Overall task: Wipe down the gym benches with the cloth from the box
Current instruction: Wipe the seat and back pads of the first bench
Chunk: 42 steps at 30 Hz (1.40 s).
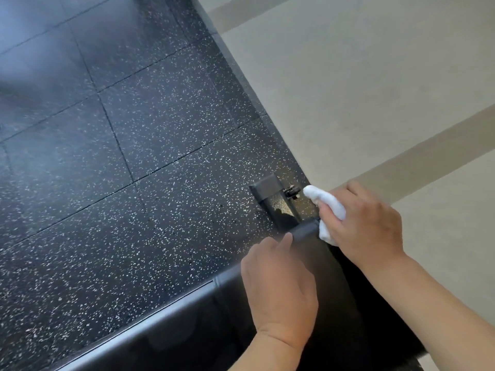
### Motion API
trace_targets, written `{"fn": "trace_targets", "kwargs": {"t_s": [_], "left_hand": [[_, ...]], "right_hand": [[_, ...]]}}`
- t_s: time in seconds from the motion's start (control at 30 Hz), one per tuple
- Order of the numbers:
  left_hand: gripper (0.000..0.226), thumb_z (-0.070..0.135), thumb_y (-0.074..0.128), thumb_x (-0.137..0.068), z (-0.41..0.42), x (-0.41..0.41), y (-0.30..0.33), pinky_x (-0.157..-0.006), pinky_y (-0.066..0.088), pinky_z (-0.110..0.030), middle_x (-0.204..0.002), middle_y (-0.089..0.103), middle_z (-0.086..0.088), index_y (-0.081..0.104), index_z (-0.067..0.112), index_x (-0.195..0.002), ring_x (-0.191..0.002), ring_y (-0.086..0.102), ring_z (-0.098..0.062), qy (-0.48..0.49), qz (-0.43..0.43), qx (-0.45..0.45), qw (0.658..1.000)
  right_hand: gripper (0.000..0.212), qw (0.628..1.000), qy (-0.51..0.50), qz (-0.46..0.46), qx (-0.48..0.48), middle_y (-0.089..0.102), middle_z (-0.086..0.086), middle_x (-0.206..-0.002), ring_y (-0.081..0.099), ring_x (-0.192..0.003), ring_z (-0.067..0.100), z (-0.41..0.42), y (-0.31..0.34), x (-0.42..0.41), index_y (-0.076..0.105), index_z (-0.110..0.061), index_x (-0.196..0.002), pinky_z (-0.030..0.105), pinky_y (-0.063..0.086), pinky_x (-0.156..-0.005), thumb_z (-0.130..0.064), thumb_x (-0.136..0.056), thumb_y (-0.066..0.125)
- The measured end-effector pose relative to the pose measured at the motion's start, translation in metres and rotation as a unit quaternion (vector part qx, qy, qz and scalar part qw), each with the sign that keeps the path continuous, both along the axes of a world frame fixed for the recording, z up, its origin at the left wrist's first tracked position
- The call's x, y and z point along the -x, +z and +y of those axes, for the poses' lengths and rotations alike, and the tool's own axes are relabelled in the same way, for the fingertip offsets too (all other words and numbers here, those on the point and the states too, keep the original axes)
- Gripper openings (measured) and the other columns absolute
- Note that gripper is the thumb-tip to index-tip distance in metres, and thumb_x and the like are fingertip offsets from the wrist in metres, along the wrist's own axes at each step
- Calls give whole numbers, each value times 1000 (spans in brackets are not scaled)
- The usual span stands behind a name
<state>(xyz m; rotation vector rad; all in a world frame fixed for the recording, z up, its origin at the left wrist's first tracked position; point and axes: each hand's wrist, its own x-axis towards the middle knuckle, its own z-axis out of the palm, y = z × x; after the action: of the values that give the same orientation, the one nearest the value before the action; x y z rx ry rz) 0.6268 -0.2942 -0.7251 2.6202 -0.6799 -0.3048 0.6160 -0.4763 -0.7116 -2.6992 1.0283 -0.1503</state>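
Wiping is under way at the far end of the black padded gym bench (329, 285), seen from above. The right hand (367, 223) has its fingers (325, 210) curled round a bunched white cloth (325, 202), pressing it against the bench's end; part of the cloth pokes out beyond the fingertips and part hangs below them. The left hand (278, 287) rests on the pad just nearer the viewer, fingers loosely bent over the edge and apparently steadying it, holding nothing else. Just beyond the cloth sits a grey metal frame bracket (267, 191) on the black speckled rubber floor (134, 183). The next move likely calls for drawing the cloth back along the pad toward the left hand, keeping pressure even. The box is not in view.
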Motion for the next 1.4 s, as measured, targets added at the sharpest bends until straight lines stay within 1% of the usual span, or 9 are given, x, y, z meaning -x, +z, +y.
{"fn": "trace_targets", "kwargs": {"t_s": [0.13,0.27,0.5,0.7,0.8,0.9,1.03,1.23,1.4], "left_hand": [[52,33,59,-89,19,-21,14,-111,42,-38,-131,55,4,62,24,-140,-123,51,-20,-52,57,54,996],[46,33,54,-91,76,-51,17,-107,40,-32,-132,56,7,59,21,-135,-119,54,-17,-79,88,29,993],[38,50,47,-95,146,-74,12,-81,43,-35,-105,61,8,64,21,-113,-93,60,-22,-67,78,-53,993],[48,49,44,-97,145,-72,14,-90,51,-43,-119,66,2,67,16,-124,-105,64,-26,-66,72,-62,993],[49,44,42,-97,139,-68,15,-94,50,-45,-122,67,1,66,15,-127,-107,65,-26,-58,69,-60,994],[48,39,41,-97,125,-62,20,-99,50,-48,-127,66,-1,66,14,-130,-114,64,-27,-56,76,-40,995],[48,34,40,-98,97,-54,26,-104,49,-50,-132,64,-2,63,12,-134,-122,61,-26,-81,95,-16,992],[31,20,44,-96,68,-59,20,-91,46,-44,-121,59,4,60,16,-123,-106,58,-24,-80,130,2,988],[38,31,43,-101,24,-50,25,-101,46,-41,-128,58,4,57,17,-134,-116,56,-21,-129,106,9,986]], "right_hand": [[26,991,58,119,5,45,-2,-75,38,-61,28,11,3,-31,60,-19,-71,31,33,-55,-39,-87,63],[28,965,128,228,-19,48,-4,-84,47,-73,26,30,11,-59,64,-27,-78,34,33,-64,-44,-94,50],[27,940,262,185,-119,57,1,-99,62,-91,26,171,11,-95,66,-20,-93,36,30,-66,-38,-102,48],[22,932,257,236,-98,47,-3,-85,65,-86,32,88,14,-73,63,-34,-104,35,41,-66,-45,-85,58],[19,945,74,308,-85,62,0,-88,62,-87,35,3,21,-65,66,-40,-89,37,50,-71,-47,-73,61],[27,963,25,255,-85,59,-7,-74,58,-79,31,-9,14,-56,63,-29,-68,35,43,-66,-53,-79,57],[34,975,119,181,-56,60,-5,-86,63,-86,28,43,12,-52,68,-23,-81,36,38,-66,-52,-91,51],[32,973,217,42,-72,59,2,-82,63,-73,29,87,3,-48,66,-15,-77,33,31,-59,-41,-96,65],[30,986,116,108,-61,64,1,-100,64,-94,30,-13,-6,-43,70,-25,-95,34,37,-69,-48,-96,51]]}}
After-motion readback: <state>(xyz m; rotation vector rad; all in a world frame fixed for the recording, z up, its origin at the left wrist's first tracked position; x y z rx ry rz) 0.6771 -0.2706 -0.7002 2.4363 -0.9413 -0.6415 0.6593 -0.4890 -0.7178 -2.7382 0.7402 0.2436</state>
